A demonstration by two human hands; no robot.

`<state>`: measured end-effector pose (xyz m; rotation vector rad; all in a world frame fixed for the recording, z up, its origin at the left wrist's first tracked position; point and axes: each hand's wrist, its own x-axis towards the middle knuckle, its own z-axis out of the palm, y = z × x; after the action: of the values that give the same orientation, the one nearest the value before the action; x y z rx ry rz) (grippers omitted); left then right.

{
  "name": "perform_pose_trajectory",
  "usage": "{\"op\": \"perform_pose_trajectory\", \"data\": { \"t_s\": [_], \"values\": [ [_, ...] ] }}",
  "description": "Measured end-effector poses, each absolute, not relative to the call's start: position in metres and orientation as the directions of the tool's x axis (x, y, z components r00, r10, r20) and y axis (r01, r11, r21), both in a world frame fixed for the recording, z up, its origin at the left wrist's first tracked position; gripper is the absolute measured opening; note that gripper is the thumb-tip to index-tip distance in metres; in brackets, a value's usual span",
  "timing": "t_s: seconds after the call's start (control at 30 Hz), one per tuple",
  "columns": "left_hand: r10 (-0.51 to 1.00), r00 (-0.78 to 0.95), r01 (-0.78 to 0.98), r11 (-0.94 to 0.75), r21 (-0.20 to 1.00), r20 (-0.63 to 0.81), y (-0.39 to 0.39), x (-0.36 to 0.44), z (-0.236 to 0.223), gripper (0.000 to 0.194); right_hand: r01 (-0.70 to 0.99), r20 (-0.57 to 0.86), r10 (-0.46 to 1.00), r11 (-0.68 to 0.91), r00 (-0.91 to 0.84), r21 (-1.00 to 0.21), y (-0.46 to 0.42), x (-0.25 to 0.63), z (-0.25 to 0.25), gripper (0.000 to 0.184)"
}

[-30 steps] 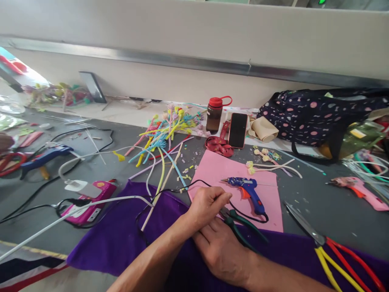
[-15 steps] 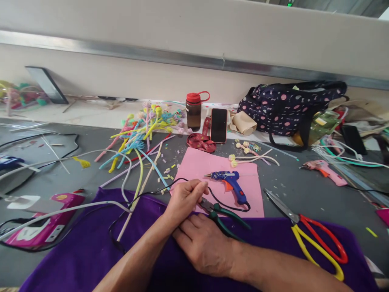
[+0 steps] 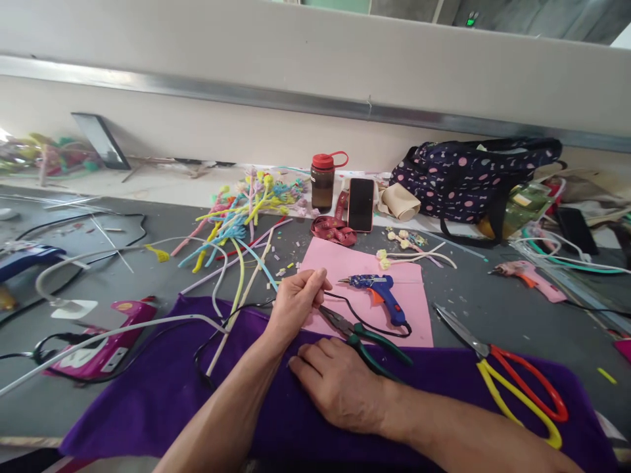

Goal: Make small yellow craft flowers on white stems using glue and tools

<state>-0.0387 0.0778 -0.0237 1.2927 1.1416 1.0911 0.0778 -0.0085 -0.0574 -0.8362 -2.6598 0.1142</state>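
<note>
My left hand is closed in a pinch on the thin black cord of the blue glue gun, which lies on a pink sheet. My right hand rests flat on the purple cloth, fingers stretched out to the left, holding nothing. Green-handled pliers lie just beyond its fingers, at the cloth's far edge and below my left hand.
Red-and-yellow scissors lie at the right on the cloth. Coloured pipe cleaners, a red-capped bottle, a phone and a spotted bag stand behind. A pink glue gun is at the right; cables and a pink device at the left.
My left hand has lifted slightly off the pliers, drawing the black cord up and back. My right hand has slid a little nearer to me on the cloth. The view shifted.
</note>
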Motion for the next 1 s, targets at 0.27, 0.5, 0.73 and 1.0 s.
{"op": "perform_pose_trajectory", "data": {
  "t_s": [0.27, 0.5, 0.73, 1.0],
  "values": [
    [0.969, 0.243, 0.147, 0.000, 0.989, -0.036, 0.070, -0.031, -0.022, 0.042, 0.543, 0.289, 0.582, 0.813, -0.760, -0.210, -0.009, 0.079, -0.061, 0.035],
    [0.929, 0.369, 0.267, -0.073, 0.961, -0.032, 0.061, -0.025, -0.024, 0.040, 0.503, 0.282, 0.584, 0.806, -0.761, -0.314, -0.008, 0.078, -0.062, 0.041],
    [0.901, 0.433, 0.339, -0.153, 0.928, -0.010, 0.060, -0.024, -0.026, 0.037, 0.512, 0.284, 0.599, 0.794, -0.748, -0.328, -0.010, 0.076, -0.064, 0.037],
    [0.881, 0.472, 0.433, -0.198, 0.879, -0.034, 0.061, -0.025, -0.027, 0.038, 0.529, 0.262, 0.597, 0.798, -0.759, -0.288, -0.013, 0.077, -0.061, 0.039]
  ]
}}
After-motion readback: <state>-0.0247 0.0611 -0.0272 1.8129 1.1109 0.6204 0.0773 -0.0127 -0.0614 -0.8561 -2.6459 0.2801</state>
